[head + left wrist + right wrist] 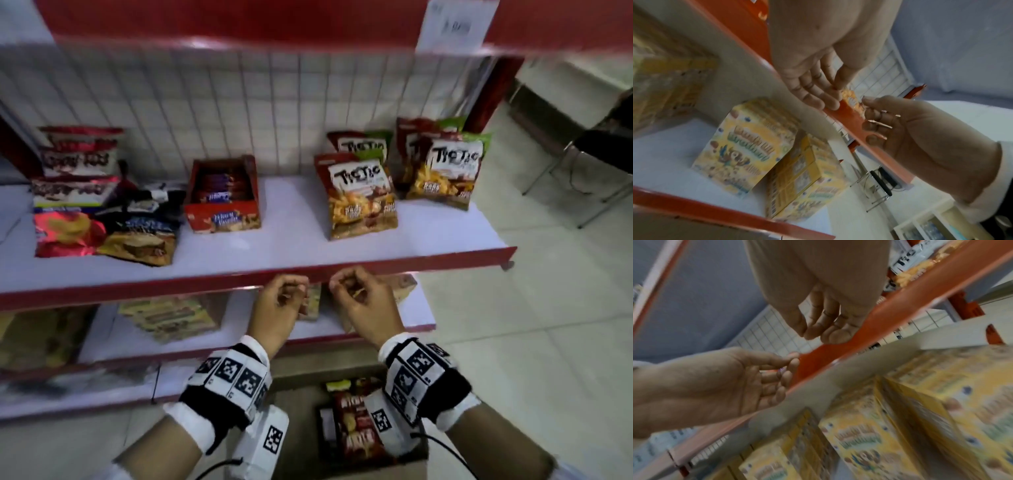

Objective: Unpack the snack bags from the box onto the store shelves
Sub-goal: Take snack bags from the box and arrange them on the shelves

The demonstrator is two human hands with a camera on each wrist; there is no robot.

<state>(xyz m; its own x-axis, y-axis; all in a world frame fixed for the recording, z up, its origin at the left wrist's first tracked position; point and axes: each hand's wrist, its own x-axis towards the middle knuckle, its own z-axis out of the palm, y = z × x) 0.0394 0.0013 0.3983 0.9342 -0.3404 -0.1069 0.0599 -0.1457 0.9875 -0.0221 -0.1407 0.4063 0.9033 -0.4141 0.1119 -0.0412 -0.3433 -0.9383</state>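
Both forearms reach forward side by side, each wrist wrapped in a white band with black-and-white marker tiles. The left hand (279,301) and the right hand (363,298) hang just below the red front edge of the middle shelf (205,279), fingers loosely curled, neither grip holding anything.

Bare shelf (294,226) gap between red box (222,202) and Tic Tac bags (361,198).

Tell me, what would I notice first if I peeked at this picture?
Probably the bright Tic Tic snack bags standing on the right of the middle shelf. Then the two empty hands, left hand and right hand, loosely curled at that shelf's red front edge, with the box of bags on the floor below.
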